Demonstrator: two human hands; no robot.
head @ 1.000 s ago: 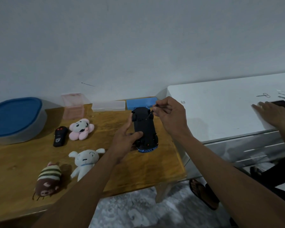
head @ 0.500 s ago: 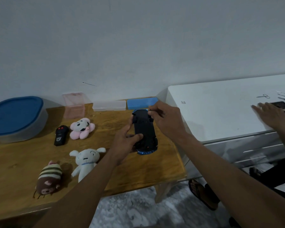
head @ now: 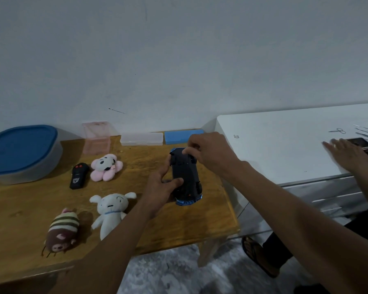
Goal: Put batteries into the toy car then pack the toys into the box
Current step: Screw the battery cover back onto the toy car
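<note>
Here, the toy car (head: 186,179) is held upside down (black underside facing up) over the wooden table (head: 30,209), gripped along its side by my left hand (head: 159,189); my right hand (head: 210,151) curls its fingers onto the far end.

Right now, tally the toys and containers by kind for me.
Plush toys: 3, pink plush, white plush, striped plush
Toy car: 1
Remote: 1
Small boxes: 3, pink box, clear box, blue box
Lidded tub: 1
Total: 9
</note>
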